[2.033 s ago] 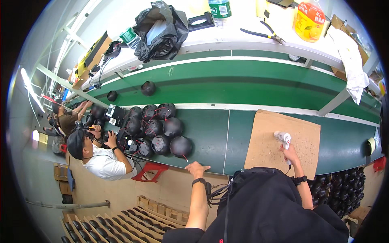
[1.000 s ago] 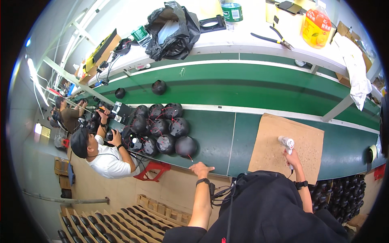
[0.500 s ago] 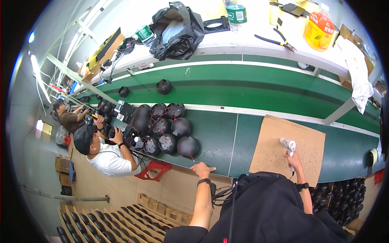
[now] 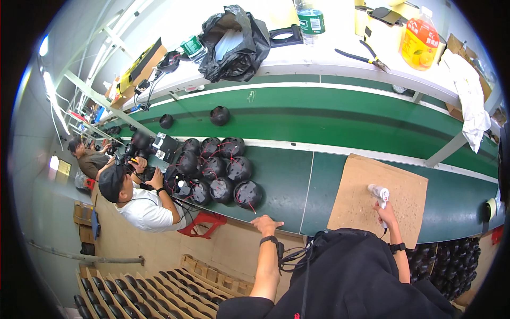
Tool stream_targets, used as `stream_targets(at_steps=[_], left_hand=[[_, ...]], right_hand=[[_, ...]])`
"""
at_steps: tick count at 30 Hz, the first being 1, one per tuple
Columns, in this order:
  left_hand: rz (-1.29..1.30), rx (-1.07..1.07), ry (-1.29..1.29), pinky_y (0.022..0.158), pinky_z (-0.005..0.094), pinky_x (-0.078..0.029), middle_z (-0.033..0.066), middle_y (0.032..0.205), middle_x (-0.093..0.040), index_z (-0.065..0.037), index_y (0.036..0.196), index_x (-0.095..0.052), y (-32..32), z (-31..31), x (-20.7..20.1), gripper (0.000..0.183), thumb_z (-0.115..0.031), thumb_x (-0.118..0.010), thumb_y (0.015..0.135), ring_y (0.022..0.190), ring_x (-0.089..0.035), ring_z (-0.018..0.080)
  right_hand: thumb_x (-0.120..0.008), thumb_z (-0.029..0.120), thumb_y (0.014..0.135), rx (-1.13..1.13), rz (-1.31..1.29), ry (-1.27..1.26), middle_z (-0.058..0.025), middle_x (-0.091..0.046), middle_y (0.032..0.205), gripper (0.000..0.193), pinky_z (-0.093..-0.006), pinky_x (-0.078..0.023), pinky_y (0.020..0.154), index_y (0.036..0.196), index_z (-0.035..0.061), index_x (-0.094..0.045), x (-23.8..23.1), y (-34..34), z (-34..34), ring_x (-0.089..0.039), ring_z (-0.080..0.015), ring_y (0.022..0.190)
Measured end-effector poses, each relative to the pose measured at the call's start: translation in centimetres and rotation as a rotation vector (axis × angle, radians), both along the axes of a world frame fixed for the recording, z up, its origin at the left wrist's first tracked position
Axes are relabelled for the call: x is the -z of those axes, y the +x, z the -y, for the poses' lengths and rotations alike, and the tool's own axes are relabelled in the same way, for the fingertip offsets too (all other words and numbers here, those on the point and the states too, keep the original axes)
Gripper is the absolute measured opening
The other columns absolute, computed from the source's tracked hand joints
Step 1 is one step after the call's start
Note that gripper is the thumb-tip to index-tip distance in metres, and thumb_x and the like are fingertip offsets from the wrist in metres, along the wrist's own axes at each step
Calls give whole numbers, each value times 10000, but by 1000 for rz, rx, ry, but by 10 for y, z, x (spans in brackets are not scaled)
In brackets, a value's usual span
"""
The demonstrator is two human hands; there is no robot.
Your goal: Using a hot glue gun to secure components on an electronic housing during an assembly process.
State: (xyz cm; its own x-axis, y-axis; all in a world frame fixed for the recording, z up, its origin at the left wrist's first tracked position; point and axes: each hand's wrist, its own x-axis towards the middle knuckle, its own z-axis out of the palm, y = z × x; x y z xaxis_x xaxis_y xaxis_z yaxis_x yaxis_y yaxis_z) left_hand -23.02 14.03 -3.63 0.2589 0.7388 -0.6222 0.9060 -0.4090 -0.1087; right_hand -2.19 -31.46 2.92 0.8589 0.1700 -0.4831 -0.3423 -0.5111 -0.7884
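While the right hand grips a white, pistol-shaped tool, seemingly at the ready, the next move likely needs the empty left hand on a round black shell.

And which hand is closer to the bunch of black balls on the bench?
Left. The left hand is at the edge of the bench, just right of the black balls; the right hand is much farther right, holding a white gun-shaped tool.

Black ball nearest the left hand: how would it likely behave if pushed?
The black ball would probably roll, being round. Packed balls on its left might block it. Its thin red wire looks floppy, perhaps trailing along.
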Motion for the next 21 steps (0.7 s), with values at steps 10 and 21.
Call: stream_targets(at_steps=[10, 21], left_hand=[[21, -10, 38, 1128, 429, -438, 502, 1494, -261, 94, 1425, -499, -3, 2, 6, 1220, -648, -923, 554, 1394, -429, 520], [2, -19, 4, 1077, 398, -485, 522, 1481, -250, 55, 1365, -589, 1, -1, 1, 1129, -640, -930, 542, 1356, -485, 510]], right_hand=[[-617, 58, 867, 27, -6, -4, -44, -534, 572, 54, -331, -402, 338, 893, 25, -584, 3, 1, 1, -526, -159, 373], [-644, 57, 883, 0, 21, -79, -57, -553, 599, 79, -342, -415, 354, 888, 19, -575, 2, 0, -2, -538, -172, 389]])
